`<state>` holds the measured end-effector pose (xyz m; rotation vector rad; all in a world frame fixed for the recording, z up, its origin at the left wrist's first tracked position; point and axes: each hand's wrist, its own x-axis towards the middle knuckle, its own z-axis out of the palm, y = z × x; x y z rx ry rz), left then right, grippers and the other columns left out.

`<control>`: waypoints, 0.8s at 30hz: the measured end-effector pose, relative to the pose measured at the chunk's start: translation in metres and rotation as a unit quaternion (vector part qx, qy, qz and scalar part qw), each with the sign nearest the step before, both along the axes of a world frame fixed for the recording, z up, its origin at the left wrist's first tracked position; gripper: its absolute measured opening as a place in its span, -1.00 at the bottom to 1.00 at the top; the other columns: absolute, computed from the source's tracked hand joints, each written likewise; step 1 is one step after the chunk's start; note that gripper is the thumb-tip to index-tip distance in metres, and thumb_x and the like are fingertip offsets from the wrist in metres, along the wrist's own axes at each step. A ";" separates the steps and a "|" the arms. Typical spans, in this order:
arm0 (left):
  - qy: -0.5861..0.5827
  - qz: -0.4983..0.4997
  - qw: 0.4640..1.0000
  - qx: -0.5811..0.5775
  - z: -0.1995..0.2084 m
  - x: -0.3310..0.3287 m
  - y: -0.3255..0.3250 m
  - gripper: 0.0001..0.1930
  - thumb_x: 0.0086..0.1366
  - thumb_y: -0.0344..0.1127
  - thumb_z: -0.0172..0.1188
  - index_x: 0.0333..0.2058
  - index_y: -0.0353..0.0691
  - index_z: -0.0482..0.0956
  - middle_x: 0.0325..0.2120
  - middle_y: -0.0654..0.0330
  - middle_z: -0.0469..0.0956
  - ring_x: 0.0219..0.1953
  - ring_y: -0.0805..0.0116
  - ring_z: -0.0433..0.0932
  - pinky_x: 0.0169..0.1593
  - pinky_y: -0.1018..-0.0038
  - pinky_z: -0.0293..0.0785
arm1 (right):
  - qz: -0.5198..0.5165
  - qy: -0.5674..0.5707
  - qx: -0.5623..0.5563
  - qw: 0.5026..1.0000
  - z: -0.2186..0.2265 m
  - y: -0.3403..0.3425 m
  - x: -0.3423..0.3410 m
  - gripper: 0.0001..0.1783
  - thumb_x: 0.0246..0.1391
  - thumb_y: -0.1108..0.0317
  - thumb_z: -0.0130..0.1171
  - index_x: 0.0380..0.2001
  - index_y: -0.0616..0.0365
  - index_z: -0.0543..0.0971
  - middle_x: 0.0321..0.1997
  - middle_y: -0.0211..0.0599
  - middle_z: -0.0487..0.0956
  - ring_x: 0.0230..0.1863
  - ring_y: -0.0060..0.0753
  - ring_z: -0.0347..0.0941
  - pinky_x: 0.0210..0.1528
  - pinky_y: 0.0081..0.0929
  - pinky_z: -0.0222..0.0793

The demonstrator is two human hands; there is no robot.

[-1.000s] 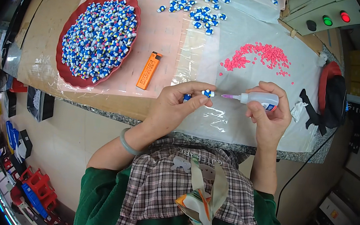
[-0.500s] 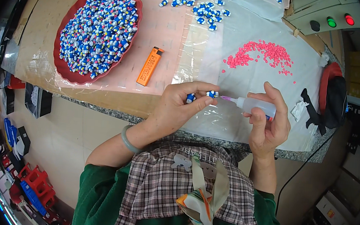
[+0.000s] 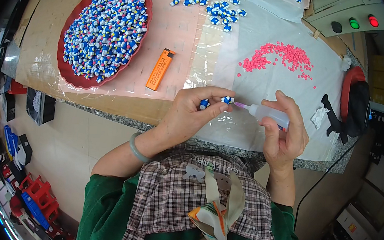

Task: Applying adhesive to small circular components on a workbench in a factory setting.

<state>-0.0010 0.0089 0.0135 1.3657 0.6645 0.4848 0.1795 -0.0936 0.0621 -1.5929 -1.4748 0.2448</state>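
Nozzle (image 3: pixel 242 105) — nearer the blue-and-white piece (image 3: pixel 227 100) than half a second ago, contact unclear | left grip (image 3: pixel 187 109): pinching piece | right grip (image 3: pixel 287 138): holding bottle (image 3: pixel 269 115) | judged — aligned for application

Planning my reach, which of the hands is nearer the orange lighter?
Left. The left hand is below and right of the orange lighter in the picture, pinching a blue-and-white piece; the right hand is farther right, holding the squeeze bottle.
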 end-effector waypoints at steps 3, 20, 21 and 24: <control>0.003 -0.001 1.000 0.005 0.002 0.000 0.001 -0.72 0.30 -0.43 0.17 -0.02 -0.30 0.55 -0.38 0.22 0.64 -0.29 0.61 0.54 -0.27 0.67 0.43 | 0.012 -0.024 0.012 1.000 0.001 0.001 0.001 -0.48 -0.06 0.39 0.36 -0.02 0.35 0.47 -0.18 -0.02 0.60 -0.33 -0.24 0.62 -0.35 -0.50 0.52; -0.021 0.034 0.998 -0.039 0.005 -0.015 0.001 -0.75 0.28 -0.42 0.18 -0.05 -0.25 0.57 -0.40 0.25 0.66 -0.37 0.67 0.47 -0.29 0.64 0.34 | 0.011 0.437 -0.167 0.884 -0.021 0.027 0.028 -0.62 -0.04 0.58 0.25 -0.12 0.24 0.40 -0.26 -0.31 0.49 -0.31 -0.45 0.51 -0.30 -0.53 0.43; -0.012 0.020 0.999 -0.042 0.007 -0.017 0.001 -0.73 0.30 -0.42 0.16 -0.03 -0.27 0.55 -0.38 0.24 0.64 -0.31 0.63 0.51 -0.24 0.65 0.36 | -0.002 0.385 -0.168 0.908 -0.023 0.032 0.025 -0.65 -0.04 0.58 0.25 -0.15 0.22 0.43 -0.28 -0.33 0.50 -0.30 -0.46 0.51 -0.28 -0.53 0.43; -0.002 0.007 0.999 -0.045 0.007 -0.020 0.000 -0.72 0.31 -0.43 0.15 0.00 -0.30 0.53 -0.37 0.23 0.61 -0.25 0.58 0.55 -0.18 0.65 0.39 | 0.006 0.179 -0.171 0.969 -0.026 0.049 0.022 -0.71 -0.07 0.58 0.27 -0.22 0.21 0.48 -0.33 -0.35 0.52 -0.28 -0.46 0.50 -0.25 -0.52 0.42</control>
